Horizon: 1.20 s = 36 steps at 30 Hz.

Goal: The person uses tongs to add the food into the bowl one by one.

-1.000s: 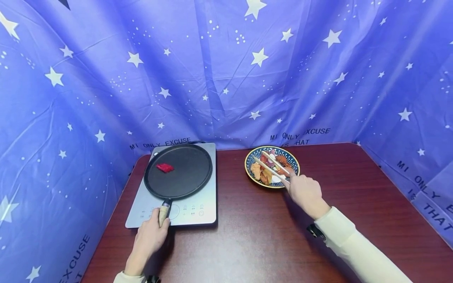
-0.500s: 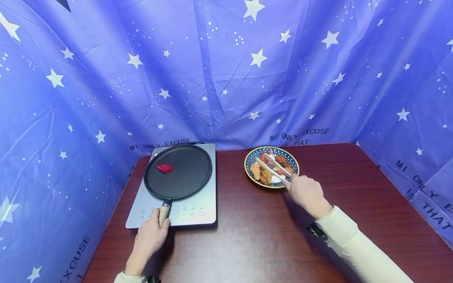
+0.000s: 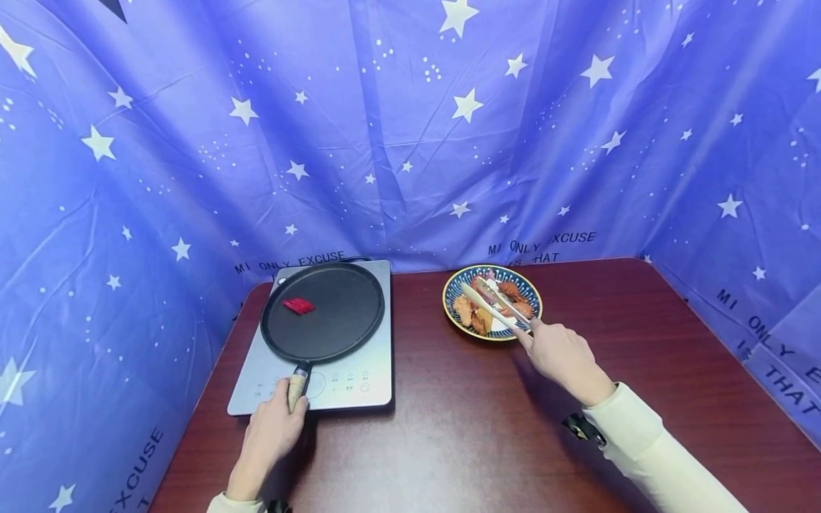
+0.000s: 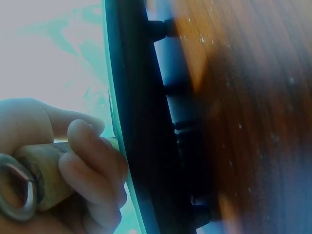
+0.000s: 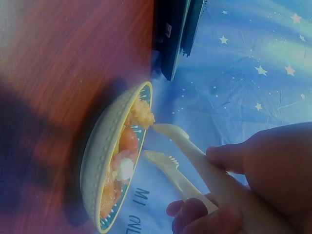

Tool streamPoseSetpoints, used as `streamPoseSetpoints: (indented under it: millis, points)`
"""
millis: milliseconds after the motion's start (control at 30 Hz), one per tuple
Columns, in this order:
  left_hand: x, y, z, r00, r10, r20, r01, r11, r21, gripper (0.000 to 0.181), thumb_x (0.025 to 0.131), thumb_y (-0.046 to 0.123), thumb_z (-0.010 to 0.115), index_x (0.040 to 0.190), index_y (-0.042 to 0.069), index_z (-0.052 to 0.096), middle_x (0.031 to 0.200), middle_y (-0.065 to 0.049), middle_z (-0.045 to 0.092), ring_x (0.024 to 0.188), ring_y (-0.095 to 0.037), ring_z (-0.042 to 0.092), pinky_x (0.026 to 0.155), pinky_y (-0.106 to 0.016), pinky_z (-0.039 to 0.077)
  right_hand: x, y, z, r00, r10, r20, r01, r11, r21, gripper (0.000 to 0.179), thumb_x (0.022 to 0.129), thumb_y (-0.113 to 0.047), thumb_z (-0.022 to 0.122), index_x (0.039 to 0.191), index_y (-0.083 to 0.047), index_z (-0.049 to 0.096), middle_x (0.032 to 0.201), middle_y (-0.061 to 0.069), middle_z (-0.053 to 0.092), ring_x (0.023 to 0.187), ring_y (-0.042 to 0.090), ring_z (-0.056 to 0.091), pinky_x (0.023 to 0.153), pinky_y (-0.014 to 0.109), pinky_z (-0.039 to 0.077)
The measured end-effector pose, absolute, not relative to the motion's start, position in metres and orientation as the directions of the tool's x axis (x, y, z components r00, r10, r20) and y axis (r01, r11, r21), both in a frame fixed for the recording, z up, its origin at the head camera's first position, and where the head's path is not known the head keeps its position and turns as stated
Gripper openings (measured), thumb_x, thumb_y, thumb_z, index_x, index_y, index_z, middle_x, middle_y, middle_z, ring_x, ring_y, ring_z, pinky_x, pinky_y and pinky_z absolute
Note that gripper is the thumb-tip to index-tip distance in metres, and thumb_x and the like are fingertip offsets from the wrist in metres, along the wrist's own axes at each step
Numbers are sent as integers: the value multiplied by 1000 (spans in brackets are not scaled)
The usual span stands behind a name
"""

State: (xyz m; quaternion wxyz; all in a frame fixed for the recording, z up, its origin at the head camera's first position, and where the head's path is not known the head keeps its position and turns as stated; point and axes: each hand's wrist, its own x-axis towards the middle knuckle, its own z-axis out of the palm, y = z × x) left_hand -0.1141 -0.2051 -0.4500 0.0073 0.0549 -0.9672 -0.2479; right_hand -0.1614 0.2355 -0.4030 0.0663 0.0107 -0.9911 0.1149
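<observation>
My left hand (image 3: 272,427) grips the wooden handle (image 3: 297,388) of a flat black pan (image 3: 333,320). A small red piece of food (image 3: 298,306) lies toward the pan's left side. My right hand (image 3: 564,360) holds pale tongs (image 3: 490,303) over a blue-patterned plate (image 3: 451,324) with a yellow rim. In the right wrist view the tips of the tongs (image 5: 195,156) stand apart with nothing between them. Several food pieces fill the plate, among them a yellowish fried-looking chunk (image 5: 141,114) and a white lump (image 5: 126,168).
The pan stands on a silver induction cooktop (image 3: 378,388) with touch markings along its front. Both the cooktop and the plate are on a dark red wooden table (image 3: 436,442). A blue curtain (image 3: 410,128) printed with stars hangs behind and at both sides.
My right hand has shifted slightly right and toward me, and the wrist has turned a little. The tongs have tilted above the plate. My left hand and the pan have stayed put.
</observation>
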Motion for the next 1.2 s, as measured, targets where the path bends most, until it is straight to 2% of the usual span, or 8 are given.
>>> streamPoseSetpoints:
  millis: [233,300,700,933,1200]
  points:
    - [-114,-204,-448,-995,-103,-7,-94,871,481,42,90,24,53,123,1,44,67,-11,54,60,-27,53,52,-44,40,-158,235,-403,-997,-14,69,-31,968,-248,44,95,-42,48,99,-1,61,79,29,61,71,46,60,56,57,43]
    - [-114,-203,-447,-995,-102,-7,-92,871,482,41,90,24,53,123,1,43,67,-11,53,59,-27,52,52,-43,39,-157,233,-404,-998,-26,50,-38,970,-241,44,95,-43,49,98,-1,62,80,28,61,71,45,60,57,56,43]
    - [-114,-204,-448,-994,-108,-10,-100,873,477,43,90,25,53,124,1,43,68,-11,54,60,-27,53,53,-45,40,-160,227,-399,-994,-109,29,-113,975,-189,39,94,-37,51,74,-5,59,75,21,62,67,40,61,58,53,44]
    - [-113,-207,-451,-994,-112,3,-97,869,486,42,90,25,54,124,1,44,68,-12,55,60,-28,54,53,-46,40,-171,230,-394,-984,-177,-10,-172,965,-196,40,96,-39,50,71,-8,55,67,16,57,58,34,56,53,50,43]
    - [-117,-210,-452,-993,-115,24,-89,871,483,38,90,25,55,120,4,47,70,-15,56,62,-32,57,52,-47,41,-176,236,-398,-979,-199,-32,-194,973,-126,44,93,-38,54,62,-7,53,64,16,56,55,32,55,50,49,44]
